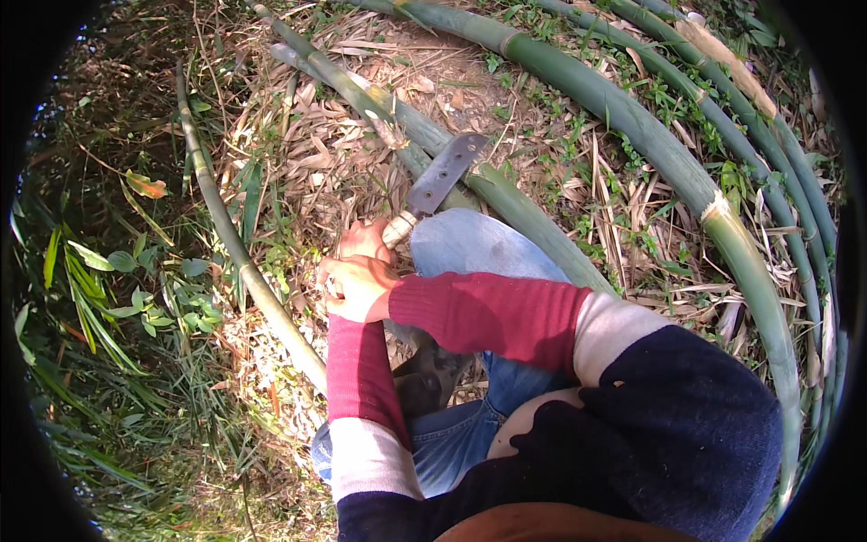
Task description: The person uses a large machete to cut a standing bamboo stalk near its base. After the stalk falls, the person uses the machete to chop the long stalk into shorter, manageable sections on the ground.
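Note:
A machete with a broad dark blade and a pale wrapped handle points up and to the right, over the bamboo poles on the ground. My left hand is closed round the lower end of its handle. My right hand crosses over my left wrist, its fingers curled at the cuff of the maroon left sleeve. Part of the left hand is hidden beneath it. Just beyond my knee, a cut bamboo pole slants away, and a thinner bamboo piece lies across others.
Long green bamboo poles curve along the right side. On the left, a slim bamboo pole slants toward my leg. Dry leaves cover the ground, with leafy plants at the far left. My bent knee is close to the blade.

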### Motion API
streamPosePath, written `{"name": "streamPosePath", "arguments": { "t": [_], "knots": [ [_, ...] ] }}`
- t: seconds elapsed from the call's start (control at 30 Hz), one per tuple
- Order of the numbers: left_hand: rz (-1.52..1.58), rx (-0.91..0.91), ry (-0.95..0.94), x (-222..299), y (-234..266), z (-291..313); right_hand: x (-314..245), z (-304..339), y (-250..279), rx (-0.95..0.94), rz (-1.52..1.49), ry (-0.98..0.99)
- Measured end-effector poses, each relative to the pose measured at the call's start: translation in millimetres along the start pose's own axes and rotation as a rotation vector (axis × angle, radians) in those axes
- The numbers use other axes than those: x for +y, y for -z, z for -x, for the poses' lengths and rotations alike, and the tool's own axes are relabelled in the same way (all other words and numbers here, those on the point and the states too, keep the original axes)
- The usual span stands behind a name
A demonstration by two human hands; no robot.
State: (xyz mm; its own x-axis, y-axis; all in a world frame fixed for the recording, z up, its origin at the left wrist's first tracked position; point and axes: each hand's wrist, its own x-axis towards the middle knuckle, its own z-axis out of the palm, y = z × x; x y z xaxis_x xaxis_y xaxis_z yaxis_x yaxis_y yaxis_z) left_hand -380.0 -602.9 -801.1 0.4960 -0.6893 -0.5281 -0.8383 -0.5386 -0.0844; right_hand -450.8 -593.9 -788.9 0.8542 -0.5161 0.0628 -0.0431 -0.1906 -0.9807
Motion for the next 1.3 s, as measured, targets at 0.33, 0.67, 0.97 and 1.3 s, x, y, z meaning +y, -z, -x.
{"name": "streamPosePath", "arguments": {
  "t": [0.33,0.67,0.97,1.3],
  "knots": [
    [-0.068,0.194,-0.041,-41,-49,13,-4,0,2,-0.006,0.094,-0.063],
    [-1.520,-0.045,0.649,-9,-69,-1,-6,-4,13,-0.137,-0.031,-0.121],
    [-1.437,0.040,0.829,25,-47,16,-2,-3,14,-0.134,0.010,-0.113],
    [-1.360,-0.069,0.772,33,-40,21,-1,-2,15,-0.126,0.043,-0.080]
  ]
}}
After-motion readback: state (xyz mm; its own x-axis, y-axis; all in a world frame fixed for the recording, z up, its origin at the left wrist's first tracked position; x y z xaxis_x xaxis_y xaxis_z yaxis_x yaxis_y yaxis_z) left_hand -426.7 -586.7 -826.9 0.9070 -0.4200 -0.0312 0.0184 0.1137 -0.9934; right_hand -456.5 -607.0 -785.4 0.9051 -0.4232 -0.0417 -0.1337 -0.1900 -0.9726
